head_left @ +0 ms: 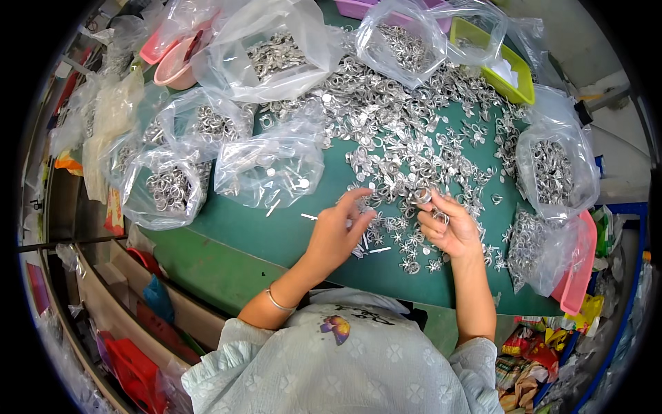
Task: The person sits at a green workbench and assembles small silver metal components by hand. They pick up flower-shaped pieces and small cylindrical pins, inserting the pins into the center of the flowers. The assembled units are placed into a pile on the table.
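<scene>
A big heap of small silver metal pieces, rings and flower shapes among them, spreads over the green table. At its near edge, my right hand has its fingers curled around a few silver ring-shaped pieces; their exact form is partly hidden by the fingers. My left hand is held over the table beside the heap, thumb and forefinger apart, with nothing seen between them. Flower-shaped pieces lie between and below my hands. Thin white sticks rest close to my left fingers.
Clear plastic bags of metal pieces surround the heap, including one bag at left and another at right. A green bin stands far right; a pink tray sits at the right edge. Wooden drawers flank the left.
</scene>
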